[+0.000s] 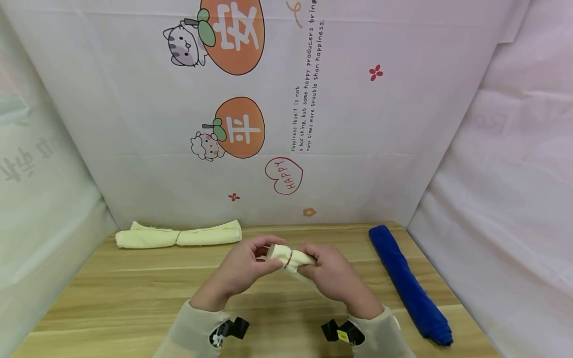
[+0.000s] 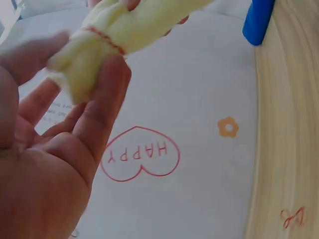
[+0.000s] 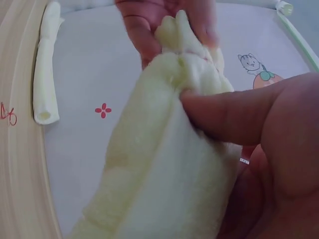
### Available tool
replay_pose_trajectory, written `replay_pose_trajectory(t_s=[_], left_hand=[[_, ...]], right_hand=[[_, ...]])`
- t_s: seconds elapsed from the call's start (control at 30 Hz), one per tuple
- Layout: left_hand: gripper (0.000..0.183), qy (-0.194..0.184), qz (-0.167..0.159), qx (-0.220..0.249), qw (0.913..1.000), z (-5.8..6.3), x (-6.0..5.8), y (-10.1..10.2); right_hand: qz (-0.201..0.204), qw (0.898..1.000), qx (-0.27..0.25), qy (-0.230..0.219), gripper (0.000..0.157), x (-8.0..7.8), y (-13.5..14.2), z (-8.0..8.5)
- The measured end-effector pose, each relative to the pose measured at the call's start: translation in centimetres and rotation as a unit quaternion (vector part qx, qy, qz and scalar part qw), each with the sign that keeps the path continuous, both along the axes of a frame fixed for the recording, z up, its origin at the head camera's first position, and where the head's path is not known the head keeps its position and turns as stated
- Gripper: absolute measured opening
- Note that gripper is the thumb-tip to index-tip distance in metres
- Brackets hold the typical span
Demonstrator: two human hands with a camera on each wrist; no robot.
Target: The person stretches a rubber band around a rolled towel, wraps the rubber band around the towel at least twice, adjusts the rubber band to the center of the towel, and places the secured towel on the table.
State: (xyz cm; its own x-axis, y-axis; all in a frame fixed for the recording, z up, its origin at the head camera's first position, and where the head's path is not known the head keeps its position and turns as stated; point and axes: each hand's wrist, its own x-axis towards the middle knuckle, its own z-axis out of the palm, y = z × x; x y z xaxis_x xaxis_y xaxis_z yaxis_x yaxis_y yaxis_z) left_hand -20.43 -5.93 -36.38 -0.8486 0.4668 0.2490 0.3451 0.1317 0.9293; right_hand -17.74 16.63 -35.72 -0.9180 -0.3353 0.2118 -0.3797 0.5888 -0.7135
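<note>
Above the wooden table, both hands hold a pale yellow rolled towel (image 1: 278,253) with a thin reddish band (image 2: 104,39) round it near one end. My left hand (image 1: 239,266) has thumb and fingers on either side of the short gathered end, fingertips right at the band. With thumb on top, my right hand (image 1: 332,272) grips the roll just past the band. In the right wrist view the longer part of the towel (image 3: 154,164) widens toward the camera. From the head view, the right hand hides much of that part.
Another pale yellow rolled towel (image 1: 206,236), tied round its middle, lies along the table's back left edge. A blue rolled towel (image 1: 408,283) lies lengthwise on the right side. A printed white sheet (image 1: 340,124) rises behind the table (image 1: 134,298), with white cloth at both sides.
</note>
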Motion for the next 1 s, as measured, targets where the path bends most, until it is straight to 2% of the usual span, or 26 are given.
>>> replay_pose_trajectory(t_s=[0.1,0.23,0.37,0.43,0.53,0.7,0.87,1.0], left_hand=[[0.033,0.021,0.009,-0.037,0.9991,0.1,0.2,0.0],[0.031,0.020,0.031,-0.046,0.9983,0.1,0.3,-0.1],[0.032,-0.042,0.011,0.016,0.9989,-0.2,0.2,-0.3],[0.034,-0.074,-0.008,0.055,0.9957,-0.3,0.1,-0.4],[0.036,-0.096,-0.027,0.085,0.9913,-0.4,0.1,-0.4],[0.036,-0.122,-0.049,0.111,0.9851,-0.3,0.2,-0.6],[0.032,-0.170,-0.075,0.170,0.9677,-0.3,0.2,-0.7],[0.020,-0.202,-0.085,0.198,0.9554,-0.5,0.3,-0.5]], right_hand=[[-0.005,1.000,0.009,0.004,0.017,0.0,-0.1,-0.2],[-0.029,0.998,0.012,0.055,0.025,0.4,-0.4,-0.1],[-0.023,0.988,-0.005,0.152,0.016,0.9,-0.7,0.1],[-0.012,0.979,0.002,0.204,0.013,0.9,-0.9,0.2],[0.000,0.964,0.027,0.266,0.014,0.8,-1.1,0.3],[0.021,0.945,0.059,0.322,0.014,0.6,-1.4,0.5],[0.057,0.925,0.078,0.368,0.013,0.2,-1.4,1.0],[0.085,0.915,0.094,0.383,0.013,-0.1,-1.3,1.2]])
